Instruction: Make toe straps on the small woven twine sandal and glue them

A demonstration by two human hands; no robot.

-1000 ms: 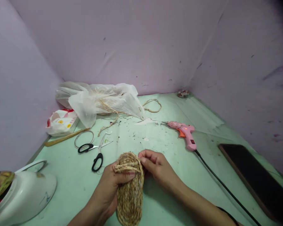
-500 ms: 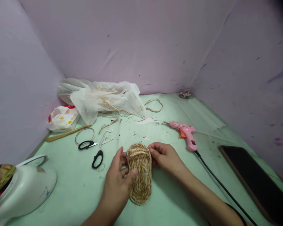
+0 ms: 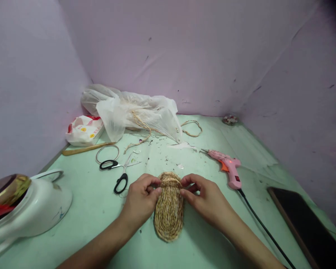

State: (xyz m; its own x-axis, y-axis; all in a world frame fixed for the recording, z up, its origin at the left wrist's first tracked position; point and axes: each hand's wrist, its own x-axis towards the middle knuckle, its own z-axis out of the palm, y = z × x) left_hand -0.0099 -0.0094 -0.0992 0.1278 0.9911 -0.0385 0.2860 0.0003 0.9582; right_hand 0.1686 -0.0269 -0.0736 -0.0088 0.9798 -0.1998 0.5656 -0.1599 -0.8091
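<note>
A small woven jute slipper (image 3: 169, 213) lies flat on the green table (image 3: 81, 220), toe end pointing away from me. My left hand (image 3: 141, 200) pinches the left side of its strap near the toe. From the other side, my right hand (image 3: 205, 198) pinches the right end of the same strap with thumb and fingertips. Both hands rest on the table beside the slipper.
Black-handled scissors (image 3: 120, 173) and a wire ring (image 3: 108, 154) lie to the left. A pink glue gun (image 3: 228, 168) with a black cord sits right, a dark tablet (image 3: 305, 224) beyond it. A plastic bag (image 3: 134, 112) with jute cord is at the back, a white appliance (image 3: 25, 209) at the left edge.
The slipper was held tilted up in my left hand a second ago; it now lies flat on the table, and both hands have moved to pinch its strap from either side.
</note>
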